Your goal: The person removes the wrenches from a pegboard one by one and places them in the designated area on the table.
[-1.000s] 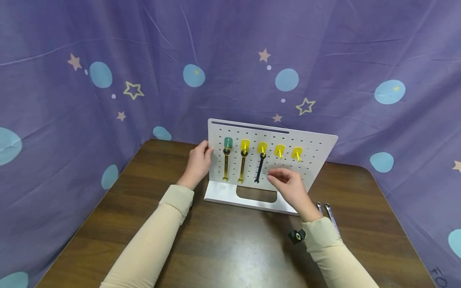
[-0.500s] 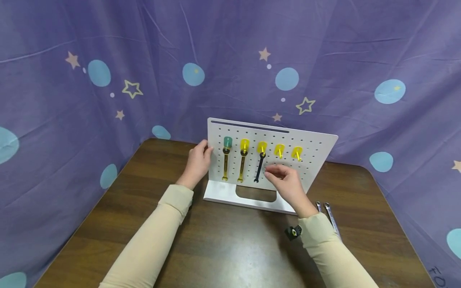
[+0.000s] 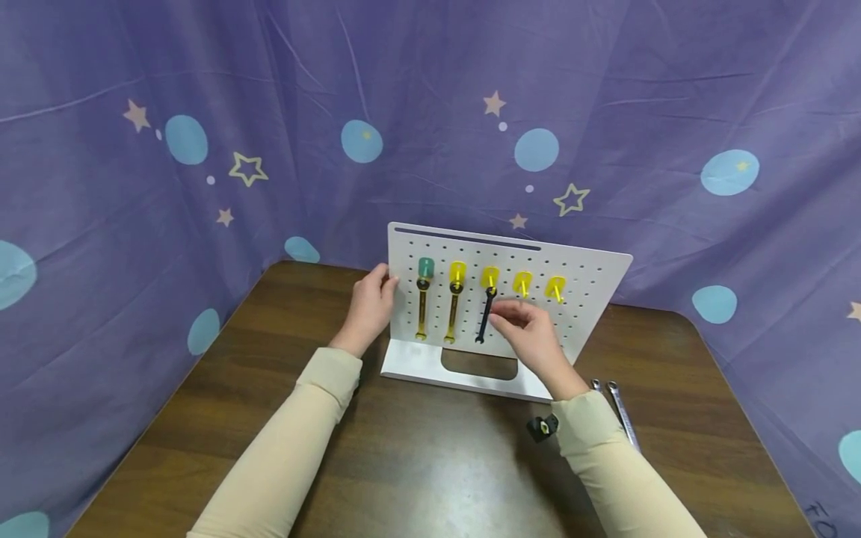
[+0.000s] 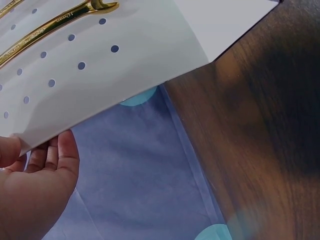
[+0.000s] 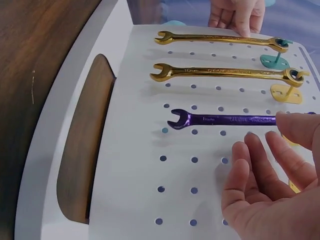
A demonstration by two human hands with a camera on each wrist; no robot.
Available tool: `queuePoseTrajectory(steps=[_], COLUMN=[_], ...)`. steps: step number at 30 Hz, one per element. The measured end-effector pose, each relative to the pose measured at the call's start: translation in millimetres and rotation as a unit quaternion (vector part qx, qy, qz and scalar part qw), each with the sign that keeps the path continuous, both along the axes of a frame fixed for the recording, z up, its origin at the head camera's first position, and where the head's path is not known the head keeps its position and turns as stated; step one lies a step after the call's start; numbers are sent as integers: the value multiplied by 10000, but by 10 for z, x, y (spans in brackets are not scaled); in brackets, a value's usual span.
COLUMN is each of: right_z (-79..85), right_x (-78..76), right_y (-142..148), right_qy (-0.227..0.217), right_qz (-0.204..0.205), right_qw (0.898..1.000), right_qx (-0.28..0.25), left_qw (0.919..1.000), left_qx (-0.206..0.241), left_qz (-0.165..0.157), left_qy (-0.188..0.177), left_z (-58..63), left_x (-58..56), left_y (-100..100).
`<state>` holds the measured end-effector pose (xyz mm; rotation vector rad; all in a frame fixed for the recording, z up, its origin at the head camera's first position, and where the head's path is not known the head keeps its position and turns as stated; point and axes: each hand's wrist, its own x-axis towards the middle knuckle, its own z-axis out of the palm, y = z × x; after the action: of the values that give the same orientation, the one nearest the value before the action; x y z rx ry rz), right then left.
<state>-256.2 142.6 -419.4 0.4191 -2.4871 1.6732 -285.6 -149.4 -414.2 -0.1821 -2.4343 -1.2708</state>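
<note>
A white pegboard (image 3: pixel 430 246) stands on the table, and my left hand (image 3: pixel 372 302) grips its left edge, thumb in front and fingers behind. Two gold combination wrenches hang from hooks: the left gold wrench (image 5: pixel 220 38) on a green hook (image 5: pixel 275 62), the other gold wrench (image 5: pixel 225 73) on a yellow hook (image 5: pixel 286 94). To their right hangs a dark purple combination wrench (image 5: pixel 225 120). My right hand (image 3: pixel 534 340) is at this purple wrench with fingers loosely bent. Its thumb tip overlaps the shank in the right wrist view, while the index fingertip shows just beside it.
Two more yellow hooks, one left (image 3: pixel 522 283) and one right (image 3: pixel 555 287), carry nothing. Silver wrenches (image 3: pixel 622 411) lie on the wooden table (image 3: pixel 430 463) beside my right sleeve. A purple curtain (image 3: pixel 430 112) closes off the back and sides.
My right hand has moved left across the pegboard, from apart to right at the purple wrench. The left hand has kept its grip on the board's edge.
</note>
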Motion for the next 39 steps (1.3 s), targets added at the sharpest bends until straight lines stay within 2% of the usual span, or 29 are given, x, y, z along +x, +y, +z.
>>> queuePoseTrajectory(steps=[10,19,39], right_z=[-17,-22,8], right_x=[-8,21,65], right_y=[-77,-67,-26], right_qy=[-48,-327,-278], right_qz=[63,253,407], right_qw=[9999,9991,9988], right_qx=[108,62,-15], left_qw=[10000,10000,10000], left_qx=[20,46,17], left_qz=[-8,-36,-46], left_qy=[11,-10,21], left_z=[-5,-25,-8], left_x=[7,0,-11], left_y=[7,5,7])
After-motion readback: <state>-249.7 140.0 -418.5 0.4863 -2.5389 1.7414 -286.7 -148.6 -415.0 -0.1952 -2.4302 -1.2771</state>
